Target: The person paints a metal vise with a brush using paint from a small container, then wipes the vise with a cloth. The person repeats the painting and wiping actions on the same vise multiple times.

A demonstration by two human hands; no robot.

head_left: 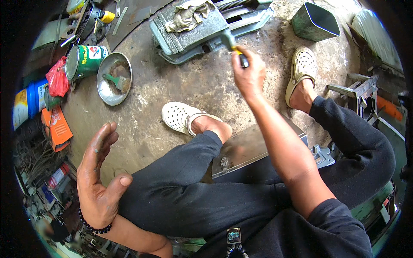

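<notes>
My right hand (248, 74) reaches forward and grips a paintbrush (234, 46) with a yellow band. Its bristle end touches the edge of a grey-green metal vise (206, 32) lying on the concrete floor. A crumpled dirty rag (188, 15) lies on top of the vise. My left hand (98, 176) is raised at the left with fingers apart and palm showing, holding nothing. It is stained with paint and wears a dark bead bracelet. I sit low with both legs in dark trousers and cream clogs (180, 117).
A metal bowl (112, 88) holding a small brush sits left of the vise, beside a green paint can (86, 60) on its side. A red bag (57, 79), orange box (56, 127), green square tube (315, 21) and metal box (245, 148) are around me.
</notes>
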